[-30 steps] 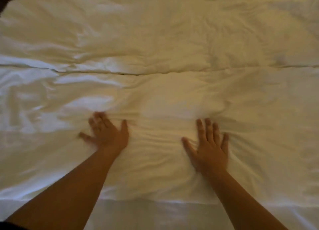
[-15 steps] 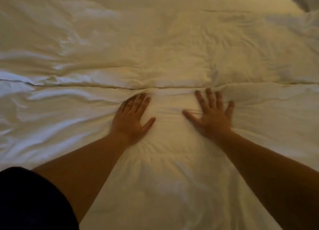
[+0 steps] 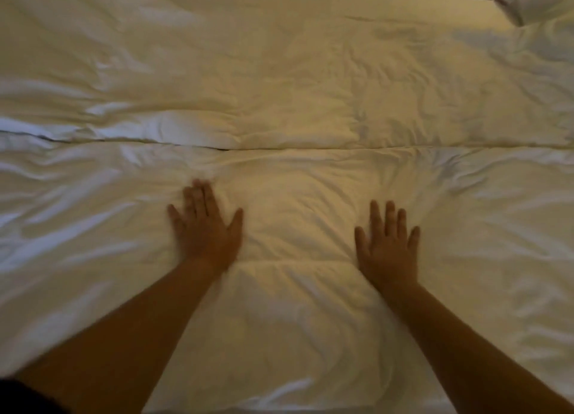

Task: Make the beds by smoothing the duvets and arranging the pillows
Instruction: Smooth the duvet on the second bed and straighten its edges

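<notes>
From the head camera, the person leans over the bed with both arms stretched forward, and both palms lie flat on the near duvet (image 3: pixel 295 305). The left hand (image 3: pixel 206 230) has its fingers straight and slightly spread, pressing the cloth; its fingertips are blurred. The right hand (image 3: pixel 388 243) lies the same way, fingers straight and fanned, pressing down and gripping nothing. The two hands are well apart, with a puffed strip of duvet between them. That flat, open placing probably serves to spread pressure over a wide patch, so the filling evens out and creases are pushed toward the sides rather than bunched.

The near duvet is white and soft, and covers the lower half of the view. It is fairly even between the hands, but long ripples run across it to the left and shorter ones to the right. The far duvet (image 3: pixel 279 72) lies just beyond, meeting the near one along a seam line (image 3: pixel 217 148) across the middle; it also shows shallow wrinkles. A corner of a pillow (image 3: pixel 534 0) shows at the top right edge.
</notes>
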### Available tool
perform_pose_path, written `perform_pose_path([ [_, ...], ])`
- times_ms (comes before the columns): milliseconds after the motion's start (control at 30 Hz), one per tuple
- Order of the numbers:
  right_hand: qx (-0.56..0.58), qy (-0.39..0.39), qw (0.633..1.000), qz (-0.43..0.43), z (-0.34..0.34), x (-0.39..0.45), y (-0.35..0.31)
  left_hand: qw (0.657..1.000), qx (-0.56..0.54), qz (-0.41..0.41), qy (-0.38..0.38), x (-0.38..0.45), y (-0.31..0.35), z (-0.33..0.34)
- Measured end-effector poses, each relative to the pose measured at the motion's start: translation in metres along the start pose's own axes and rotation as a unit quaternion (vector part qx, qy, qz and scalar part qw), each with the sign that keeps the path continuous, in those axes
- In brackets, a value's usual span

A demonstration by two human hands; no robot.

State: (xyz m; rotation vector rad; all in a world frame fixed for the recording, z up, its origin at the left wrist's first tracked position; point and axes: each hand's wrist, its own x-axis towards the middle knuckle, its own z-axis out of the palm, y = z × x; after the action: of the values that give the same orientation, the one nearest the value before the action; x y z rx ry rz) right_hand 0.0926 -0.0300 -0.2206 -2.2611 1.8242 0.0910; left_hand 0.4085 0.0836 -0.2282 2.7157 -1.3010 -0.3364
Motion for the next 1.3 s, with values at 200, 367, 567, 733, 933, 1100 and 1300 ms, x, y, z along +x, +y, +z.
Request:
perform_pose_path([
  [200, -0.027, 0.022, 0.995, -0.098, 0.023, -0.115, 0.035, 0.979, 0.048, 0.199, 0.013, -0.130, -0.044, 0.018],
  [367, -0.025, -0.052, 0.983, 0.172, 0.014, -0.140, 0.060, 0.994, 0.083, 0.048, -0.044, -0.185, -0.130, -0.005],
  [567, 0.144, -0.279, 0.939, 0.138, -0.092, -0.202, -0.037, 0.909, 0.051, -0.089, -0.405, -0.215, -0.118, -0.136],
  [733, 0.281, -0.361, 0.884, 0.100, -0.202, -0.312, -0.084, 0.893, -0.182, -0.005, -0.411, -0.293, -0.098, -0.298],
  [933, 0.401, -0.291, 0.867, 0.049, -0.340, -0.398, -0.155, 0.923, -0.295, -0.052, -0.243, -0.393, -0.156, -0.438],
  [1100, 0.470, -0.322, 0.821, 0.045, -0.392, -0.456, -0.175, 0.908, -0.380, -0.111, -0.140, -0.462, -0.195, -0.497],
  [1300, 0.471, -0.333, 0.817, -0.007, -0.401, -0.501, -0.189, 0.894, -0.419, -0.151, -0.045, -0.522, -0.202, -0.507],
])
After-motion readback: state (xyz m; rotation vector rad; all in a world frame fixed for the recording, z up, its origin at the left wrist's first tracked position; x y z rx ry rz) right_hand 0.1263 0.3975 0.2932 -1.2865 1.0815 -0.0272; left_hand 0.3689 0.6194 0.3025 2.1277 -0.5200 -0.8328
